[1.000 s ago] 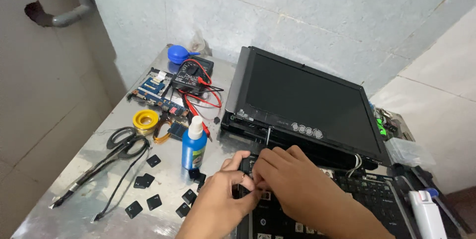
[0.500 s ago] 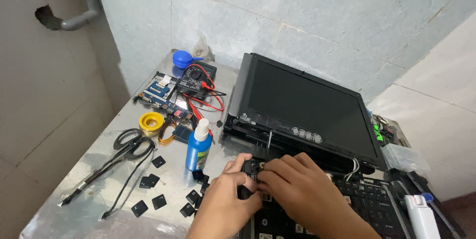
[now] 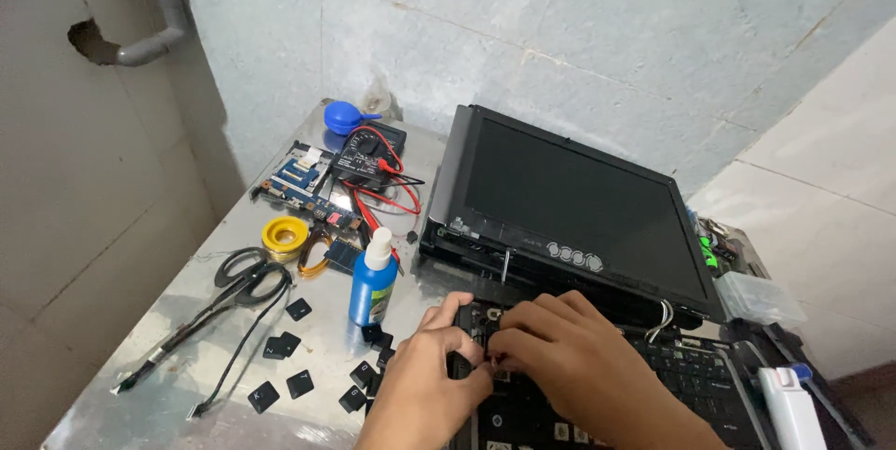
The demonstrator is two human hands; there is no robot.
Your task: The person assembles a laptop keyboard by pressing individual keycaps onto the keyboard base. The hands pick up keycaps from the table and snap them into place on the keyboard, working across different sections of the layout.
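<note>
At the near edge of the worktop point(image 3: 187, 394), both hands work on the laptop keyboard point(image 3: 691, 385). The left hand point(image 3: 425, 380) curls its fingers down onto the keyboard's upper left part, and the right hand point(image 3: 569, 357) meets it there, fingertips pinched together on something small; what they grip I cannot tell. Just left of the hands, loose black keycaps point(image 3: 299, 383) lie scattered on the metal. Beyond them stands a blue bottle with a white cap point(image 3: 375, 277), with black scissors point(image 3: 250, 277) and a yellow tape roll point(image 3: 284, 235) toward the left edge. Behind the hands the laptop screen point(image 3: 583, 207) tilts up, dark. At the far left corner lie a circuit board point(image 3: 303, 184), a black multimeter point(image 3: 369, 153) with red leads, and a blue ball point(image 3: 343, 117).
</note>
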